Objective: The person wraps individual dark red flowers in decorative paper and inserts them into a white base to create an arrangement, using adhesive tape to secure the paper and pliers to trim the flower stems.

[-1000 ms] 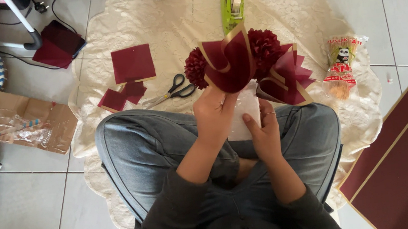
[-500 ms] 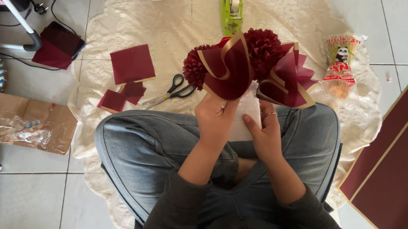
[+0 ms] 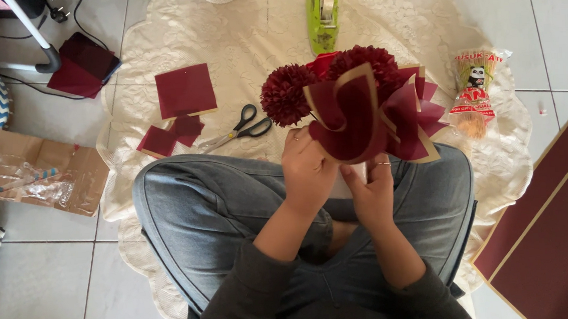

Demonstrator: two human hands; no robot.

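Both hands grip it: left hand [image 3: 308, 168] and right hand [image 3: 371, 190] closed round the dark-red paper-wrapped pompom bouquet [image 3: 357, 103], black-handled scissors [image 3: 238, 129] lying left of it.

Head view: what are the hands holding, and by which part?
Both hands, left hand and right hand, hold a dark red bouquet at its base, below the flower heads. The left also pinches the lower edge of the front wrapping sheet.

Dark grey long sleeves [image 3: 259, 276], pushed up short of the wrists. Blue-grey jeans [image 3: 200, 213], seams along the thighs. Thin ring on the right hand [image 3: 371, 190], and what may be another on the left hand [image 3: 308, 168], too small to tell.
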